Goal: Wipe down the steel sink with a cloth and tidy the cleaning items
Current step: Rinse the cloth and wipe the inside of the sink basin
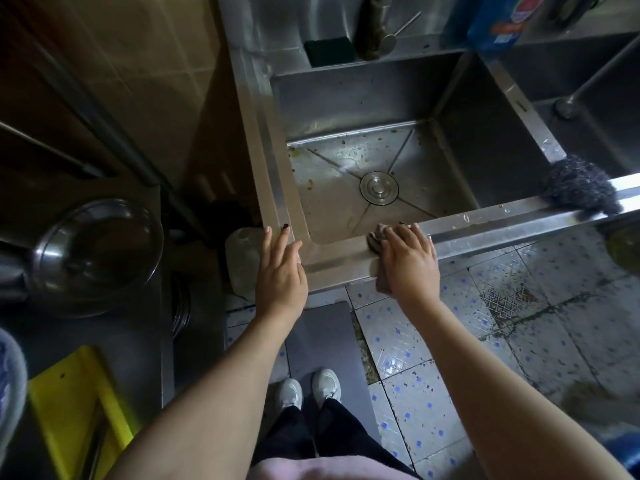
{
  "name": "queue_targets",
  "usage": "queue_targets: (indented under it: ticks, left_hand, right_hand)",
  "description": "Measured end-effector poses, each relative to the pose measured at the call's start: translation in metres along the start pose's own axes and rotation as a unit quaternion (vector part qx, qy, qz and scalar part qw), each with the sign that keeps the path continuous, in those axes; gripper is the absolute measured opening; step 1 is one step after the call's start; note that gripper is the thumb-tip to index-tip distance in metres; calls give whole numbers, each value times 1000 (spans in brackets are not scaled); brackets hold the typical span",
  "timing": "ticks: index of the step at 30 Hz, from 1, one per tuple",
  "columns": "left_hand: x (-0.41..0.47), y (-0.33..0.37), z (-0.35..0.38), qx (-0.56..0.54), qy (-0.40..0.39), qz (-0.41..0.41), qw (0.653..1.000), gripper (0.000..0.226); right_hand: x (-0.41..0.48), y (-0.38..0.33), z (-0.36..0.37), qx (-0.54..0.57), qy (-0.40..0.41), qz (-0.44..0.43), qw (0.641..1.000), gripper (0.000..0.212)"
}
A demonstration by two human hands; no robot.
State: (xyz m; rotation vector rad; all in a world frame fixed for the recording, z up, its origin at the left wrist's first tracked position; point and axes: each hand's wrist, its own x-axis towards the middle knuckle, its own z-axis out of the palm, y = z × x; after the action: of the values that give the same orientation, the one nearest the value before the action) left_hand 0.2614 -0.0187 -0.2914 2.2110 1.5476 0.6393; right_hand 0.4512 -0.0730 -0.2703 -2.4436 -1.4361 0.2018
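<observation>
The crumpled grey-brown cloth lies on the front rim of the square stainless-steel sink, pinned under the right hand. That hand lies flat with its fingers spread and nearly straight, pressing down rather than curling round the cloth. A bunched end of the cloth shows past the fingertips at the basin's edge, and another fold hangs over the outer lip below the palm. The left hand holds nothing. Its fingers are straight and slightly fanned, and their tips touch the rim's front-left corner, near the cloth but apart from it. Brown specks and smears dot the basin floor around the round metal drain plug. To the right of the hands, a dark ball of steel wool sits where the front rim meets the divider. A dark green rectangular sponge rests on the back ledge beside the tap base, with a blue plastic detergent bottle further right. On the desk to the left are a shiny steel bowl and a yellow cutting board.
</observation>
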Motion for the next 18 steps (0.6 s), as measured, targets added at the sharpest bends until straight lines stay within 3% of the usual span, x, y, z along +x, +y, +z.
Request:
queue_targets:
  ticks: [3,8,11,14,18]
  left_hand:
    - [1,-1,1,-6,-1,-1,1000,33]
    - [1,-1,-1,-22,-11,3,1000,32]
    - [0,-3,0,-15,-22,9,1000,33]
    - [1,-3,0,-16,-21,2,1000,32]
    - [1,-3,-1,-6,-15,9,1000,31]
  right_hand:
    - [-6,-15,5,-17,-14,21,1000,37]
    - [-28,-76,13,20,-9,-87,996,30]
    - [-35,-95,16,48,5,-108,993,34]
    - [-30,-83,22,34,2,-122,992,20]
    - [-10,-44,14,-1,-61,-82,995,33]
